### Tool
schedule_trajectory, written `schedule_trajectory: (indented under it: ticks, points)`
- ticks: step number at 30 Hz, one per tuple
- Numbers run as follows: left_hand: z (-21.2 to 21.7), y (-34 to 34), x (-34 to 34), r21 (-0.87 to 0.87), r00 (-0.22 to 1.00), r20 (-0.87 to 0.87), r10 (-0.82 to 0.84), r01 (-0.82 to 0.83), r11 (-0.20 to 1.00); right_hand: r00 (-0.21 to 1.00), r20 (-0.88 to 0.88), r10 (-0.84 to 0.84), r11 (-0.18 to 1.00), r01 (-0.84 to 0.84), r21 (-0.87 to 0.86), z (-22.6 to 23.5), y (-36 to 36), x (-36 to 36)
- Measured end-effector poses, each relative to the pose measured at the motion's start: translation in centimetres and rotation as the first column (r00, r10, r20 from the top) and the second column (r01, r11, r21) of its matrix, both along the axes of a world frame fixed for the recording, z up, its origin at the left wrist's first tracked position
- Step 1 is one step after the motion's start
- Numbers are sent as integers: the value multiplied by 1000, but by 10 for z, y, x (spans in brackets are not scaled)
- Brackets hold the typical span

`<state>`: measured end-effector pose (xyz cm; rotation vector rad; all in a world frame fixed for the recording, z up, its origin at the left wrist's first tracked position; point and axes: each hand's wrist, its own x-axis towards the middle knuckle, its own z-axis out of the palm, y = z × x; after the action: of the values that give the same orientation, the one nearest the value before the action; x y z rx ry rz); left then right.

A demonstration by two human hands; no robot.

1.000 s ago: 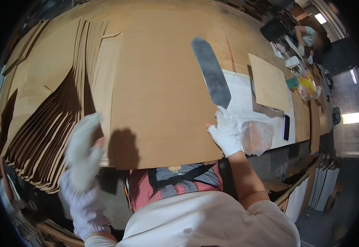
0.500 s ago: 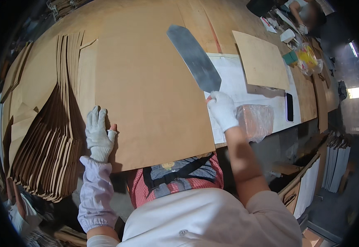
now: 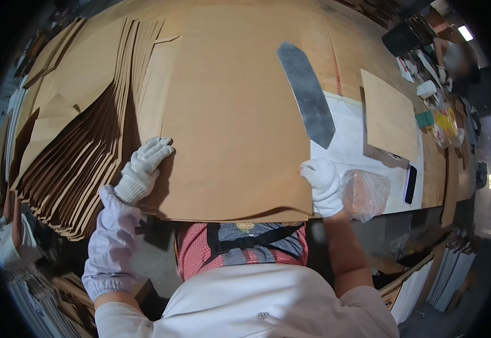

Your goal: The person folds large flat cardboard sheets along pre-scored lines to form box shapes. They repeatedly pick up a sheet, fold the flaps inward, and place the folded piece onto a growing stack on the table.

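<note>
Gloves on both hands, the person leans over a big brown paper sheet (image 3: 228, 124) lying flat on the workbench (image 3: 347, 34), its near edge hanging a little past the bench front. Left hand (image 3: 143, 169) lies open, palm and fingers pressed flat on the sheet's left margin, right beside a fanned stack of similar brown sheets (image 3: 71, 141). Right hand (image 3: 321, 186) is closed round the handle of a long flat metal blade (image 3: 307, 93), which rests on the sheet's right edge and points away. Just right of that hand sits a clear plastic bag (image 3: 365, 194) on a white board (image 3: 352, 146). To my eye this is the creasing or smoothing step, with the sheet pinned down; the next stroke calls for steady pressure from the left hand so the paper cannot slide
</note>
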<state>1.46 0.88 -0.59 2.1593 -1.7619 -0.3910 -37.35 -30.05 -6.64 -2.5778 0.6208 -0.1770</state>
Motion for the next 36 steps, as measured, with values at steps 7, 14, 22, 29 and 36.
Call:
schedule_trajectory:
  ticks: [7, 14, 22, 29, 36]
  points:
    - [13, -31, -16, 319, 683, -93, 725, -669, 671, 795, -36, -606, 710, 561, 426, 27, 14, 28]
    - [-35, -48, -33, -31, 640, 188, 745, -754, 656, 819, -97, -566, 813, 574, 96, 13, 9, 45]
    - [-35, -65, -28, 34, 594, 369, 714, -777, 629, 875, -88, -475, 868, 450, -210, 11, 14, 47]
    - [-23, -65, -27, 161, 625, 266, 734, -779, 605, 901, -39, -433, 823, 378, -424, 9, 20, 48]
    - [-18, -68, -24, 178, 655, 268, 707, -755, 632, 988, 90, 122, 875, -64, -480, 17, 20, 98]
